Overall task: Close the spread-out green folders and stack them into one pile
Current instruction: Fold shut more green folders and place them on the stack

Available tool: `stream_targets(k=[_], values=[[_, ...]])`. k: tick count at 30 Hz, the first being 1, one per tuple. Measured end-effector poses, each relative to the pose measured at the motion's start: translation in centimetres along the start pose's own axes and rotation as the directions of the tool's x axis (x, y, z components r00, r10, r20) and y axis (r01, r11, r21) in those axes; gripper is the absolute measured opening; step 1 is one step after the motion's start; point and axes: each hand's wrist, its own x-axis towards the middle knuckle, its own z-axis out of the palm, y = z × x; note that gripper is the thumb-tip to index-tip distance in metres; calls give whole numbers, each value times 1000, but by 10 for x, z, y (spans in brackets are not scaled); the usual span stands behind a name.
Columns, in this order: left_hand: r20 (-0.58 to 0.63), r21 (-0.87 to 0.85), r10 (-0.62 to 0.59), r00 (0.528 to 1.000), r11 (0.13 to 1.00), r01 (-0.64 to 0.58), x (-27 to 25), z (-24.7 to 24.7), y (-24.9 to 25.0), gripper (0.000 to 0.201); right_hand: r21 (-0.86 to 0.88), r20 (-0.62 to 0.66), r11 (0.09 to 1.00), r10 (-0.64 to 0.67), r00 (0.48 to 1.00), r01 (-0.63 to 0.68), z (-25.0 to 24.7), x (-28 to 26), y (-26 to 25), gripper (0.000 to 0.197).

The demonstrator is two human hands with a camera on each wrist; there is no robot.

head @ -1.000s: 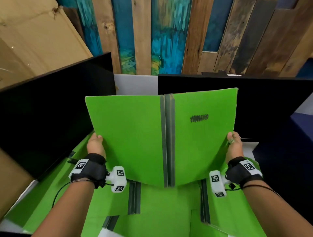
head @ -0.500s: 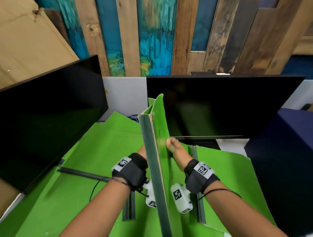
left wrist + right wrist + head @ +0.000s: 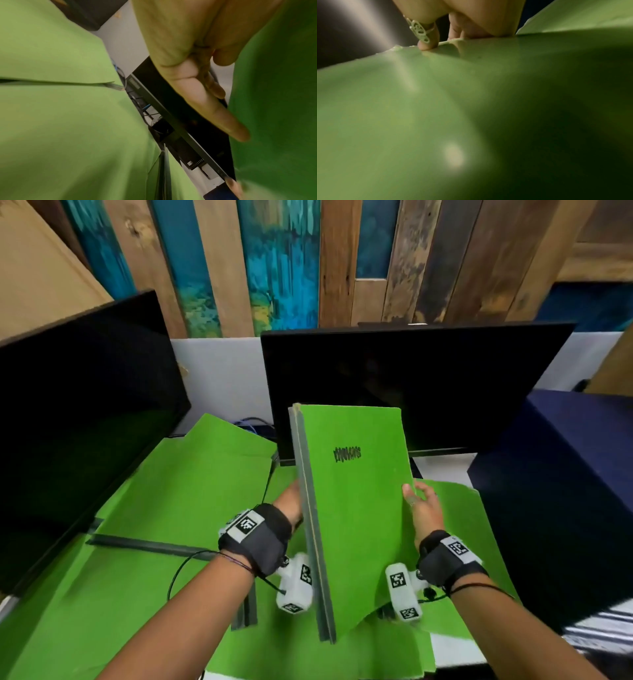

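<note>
A closed green folder [image 3: 356,508] is held tilted above the tabletop, its grey spine [image 3: 310,515] turned to the left and its cover with a black scribbled mark [image 3: 347,454] facing up and to the right. It is kept between both hands, in front of the right monitor [image 3: 428,385]. The right hand [image 3: 423,506] is set at the folder's right edge, and its grip is pinched on that edge: in the right wrist view a ringed finger [image 3: 426,36] is pressed onto the green cover while the other fingers are curled behind it. The left hand [image 3: 291,503] is laid against the folder's left face beside the spine; in the left wrist view its fingers [image 3: 214,108] are seen stretched straight along the green surface, so its grip is spread, not curled.

Beneath the held folder, further green folders are spread open on the tabletop: one large one to the left [image 3: 164,508] with its dark spine [image 3: 150,546] lying flat, and another to the right [image 3: 459,542] under the right wrist. A second dark monitor [image 3: 78,422] is stood at the left. A wall of painted wooden planks [image 3: 308,261] is seen behind, and a dark blue block [image 3: 565,491] at the right.
</note>
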Motion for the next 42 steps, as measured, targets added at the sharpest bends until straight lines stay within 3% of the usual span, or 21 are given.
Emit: stream_targets(k=[2, 5, 8, 10, 13, 16, 20, 23, 26, 28, 31, 34, 37, 40, 42], values=[[93, -32, 4, 996, 999, -1, 13, 4, -4, 41, -80, -106, 997, 14, 994, -23, -21, 9, 12, 40], [298, -35, -24, 954, 999, 36, 17, 6, -10, 65, -208, -226, 973, 51, 973, -100, -54, 18, 33, 49], [355, 204, -47, 933, 979, -28, 15, 27, -20, 53, -266, -305, 935, 150, 941, -235, -81, 24, 50, 56], [397, 384, -69, 915, 918, -97, 9, 48, -24, 65, -369, -333, 885, 161, 929, -285, -91, 27, 53, 54], [457, 480, -76, 886, 860, -174, 10, 74, -35, 71, -600, -352, 738, 103, 930, -309, -98, 30, 53, 60], [465, 567, -114, 878, 800, -196, 21, 93, -49, 73, -726, -274, 644, 51, 960, -241, -91, 27, 48, 77], [441, 645, -66, 895, 717, -265, 32, 92, -67, 72, -854, -1, 521, -10, 1000, 5, -58, 16, 33, 76], [324, 654, 50, 945, 709, -262, 39, 68, -76, 66, -836, 186, 506, -104, 977, 213, -23, 5, 27, 67], [116, 715, 179, 977, 668, -208, 50, 24, -85, 57, -766, 387, 507, -125, 914, 394, 17, -9, 23, 55], [-42, 769, 253, 967, 626, -130, 55, -16, -92, 60, -727, 515, 483, -88, 853, 488, 45, -18, 22, 45], [-329, 812, 255, 909, 568, 135, 54, -83, -106, 68, -675, 651, 503, 62, 757, 539, 87, -35, 25, 34], [-525, 778, 101, 845, 461, 428, 44, -138, -127, 72, -687, 674, 543, 228, 702, 483, 131, -50, 33, 37], [-638, 677, -88, 765, 409, 611, 33, -168, -144, 98, -691, 635, 630, 294, 714, 354, 176, -64, 39, 54], [-610, 722, -92, 787, 346, 600, 31, -176, -159, 101, -574, 610, 815, 363, 704, 78, 213, -77, 39, 56], [-566, 756, -80, 821, 349, 555, 32, -175, -165, 95, -497, 594, 866, 383, 708, -51, 226, -81, 36, 51]])
